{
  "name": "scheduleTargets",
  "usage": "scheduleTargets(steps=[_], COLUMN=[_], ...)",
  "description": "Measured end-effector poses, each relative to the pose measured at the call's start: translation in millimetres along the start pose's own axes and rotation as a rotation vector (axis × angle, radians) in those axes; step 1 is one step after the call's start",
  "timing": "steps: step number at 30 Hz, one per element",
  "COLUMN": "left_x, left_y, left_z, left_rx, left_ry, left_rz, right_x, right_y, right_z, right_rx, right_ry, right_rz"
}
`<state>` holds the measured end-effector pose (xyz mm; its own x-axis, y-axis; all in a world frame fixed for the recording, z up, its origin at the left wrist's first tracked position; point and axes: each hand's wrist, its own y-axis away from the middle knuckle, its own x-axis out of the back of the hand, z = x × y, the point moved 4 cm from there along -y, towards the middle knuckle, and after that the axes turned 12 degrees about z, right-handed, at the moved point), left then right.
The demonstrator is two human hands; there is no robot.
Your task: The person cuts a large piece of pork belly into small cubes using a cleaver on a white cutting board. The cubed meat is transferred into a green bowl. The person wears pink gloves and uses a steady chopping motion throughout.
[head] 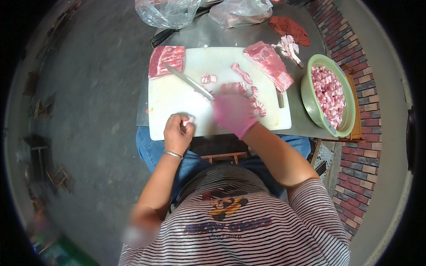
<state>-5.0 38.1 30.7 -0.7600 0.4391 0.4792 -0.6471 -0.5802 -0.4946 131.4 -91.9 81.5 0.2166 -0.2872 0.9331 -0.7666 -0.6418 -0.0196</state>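
Observation:
My left hand point(178, 131), bare with a bangle at the wrist, pinches a small pale piece of meat point(188, 121) at the near edge of the white cutting board point(169, 99). A pink glove covers my right hand point(234, 113), which is blurred and grips a knife. The knife's blade point(188, 80) points up and left, its tip over a slab of raw ribbed meat point(168, 60). Cut meat pieces point(233, 88) lie around the gloved hand, partly hidden by it. Farther off are a few small cubes point(208, 78) and a meat strip point(241, 73).
A second meat slab point(269, 66) overhangs the board's right side. Right of it stands a green basin point(305, 89) of diced meat. White trimmings point(289, 48) and a reddish-brown cloth-like item point(290, 30) lie behind. Plastic bags point(241, 13) and a black handle point(162, 36) are at the back.

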Motion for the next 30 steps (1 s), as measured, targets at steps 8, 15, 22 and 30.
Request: scheduleTargets(steps=[8, 15, 22, 30], left_x=[-14, -21, -26, -31], left_y=[-11, -8, -10, -16], left_z=[-4, -15, -19, -20], left_rx=[-0.08, -0.237, -0.135, -0.032], left_ry=[0.069, 0.06, 0.077, -0.094], left_rz=[-0.042, -0.126, -0.117, -0.06], right_x=[34, 18, -33, -20], right_y=[31, 56, 12, 1], right_z=[9, 6, -18, -8], right_rx=[0.028, 0.011, 0.18, -0.01], right_ry=[-0.021, 0.107, 0.073, -0.058], right_rz=[0.08, -0.114, -0.262, -0.19])
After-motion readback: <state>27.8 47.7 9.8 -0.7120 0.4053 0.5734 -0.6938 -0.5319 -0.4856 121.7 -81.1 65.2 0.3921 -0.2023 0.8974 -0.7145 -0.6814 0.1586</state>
